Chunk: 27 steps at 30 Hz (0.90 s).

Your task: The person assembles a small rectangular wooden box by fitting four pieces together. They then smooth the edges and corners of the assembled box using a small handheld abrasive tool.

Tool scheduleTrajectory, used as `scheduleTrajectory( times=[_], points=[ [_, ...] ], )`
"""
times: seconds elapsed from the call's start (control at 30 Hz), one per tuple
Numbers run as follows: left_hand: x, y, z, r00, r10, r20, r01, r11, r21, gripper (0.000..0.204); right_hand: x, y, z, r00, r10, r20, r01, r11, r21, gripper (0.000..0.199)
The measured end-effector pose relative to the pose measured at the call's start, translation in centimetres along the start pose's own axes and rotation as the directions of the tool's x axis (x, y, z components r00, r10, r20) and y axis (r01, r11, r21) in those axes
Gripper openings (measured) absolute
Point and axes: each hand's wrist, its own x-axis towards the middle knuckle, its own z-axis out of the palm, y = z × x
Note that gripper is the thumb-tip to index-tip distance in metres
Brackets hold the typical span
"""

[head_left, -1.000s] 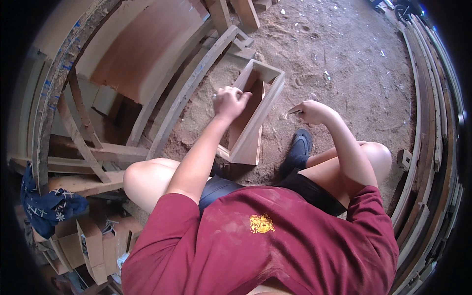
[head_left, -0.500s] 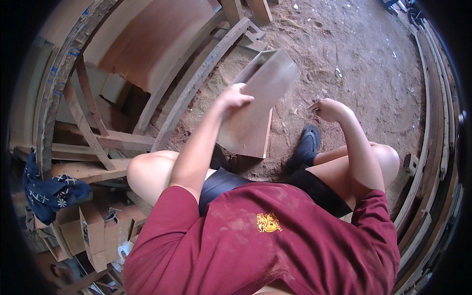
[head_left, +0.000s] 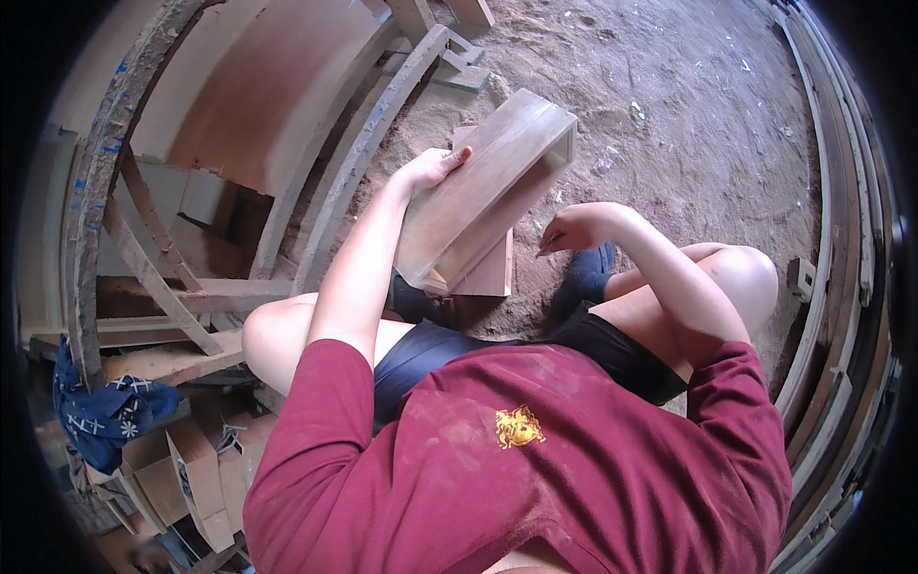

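Observation:
My left hand point(head_left: 435, 170) grips the far-left side of an open wooden box point(head_left: 488, 187) shaped like a drawer, thumb on its outer face. The box stands tilted between my legs, its hollow side turned right. Beneath it shows another flat-sided wooden piece point(head_left: 492, 273) resting on the ground. To the right of the box, my right hand point(head_left: 580, 228) hangs in the air with its fingers curled together, apart from the wood. A small dark tip sticks out at its fingers, too small to name.
A wooden frame point(head_left: 378, 134) with slanted bars stands along the left. A dark blue patterned cloth point(head_left: 110, 402) hangs over its lower part. Several wooden box pieces point(head_left: 196, 478) lie at lower left. Long planks point(head_left: 841, 268) are stacked on the right. Sandy ground point(head_left: 688, 143) with litter stretches ahead.
The box has turned over in my left hand, so its hollow side now opens to the right. The wooden piece below shows more. My right hand has moved left, closer to the box.

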Motion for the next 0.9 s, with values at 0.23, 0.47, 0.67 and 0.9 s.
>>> scheduleTrajectory(
  times=[0.23,0.47,0.67,0.9],
  points=[
    [1.0,0.7,-1.2,0.995,-0.060,0.074,0.037,0.959,0.282,0.094,2.5,-2.1,2.1,0.944,-0.058,-0.324,0.031,0.996,-0.088,0.032],
    [1.8,0.1,-2.5,0.996,-0.079,-0.042,0.087,0.962,0.260,0.097,5.1,-1.9,3.0,0.845,-0.061,-0.532,-0.101,0.958,-0.270,0.033],
    [3.1,-0.5,-3.8,0.962,-0.119,-0.245,0.162,0.973,0.163,0.097,5.5,-0.9,2.4,0.727,-0.221,-0.650,-0.065,0.920,-0.386,0.039],
    [3.5,-1.0,-3.8,0.960,-0.094,-0.263,0.151,0.967,0.207,0.095,7.7,0.4,0.8,0.766,-0.070,-0.638,-0.430,0.682,-0.592,0.053]
  ],
)
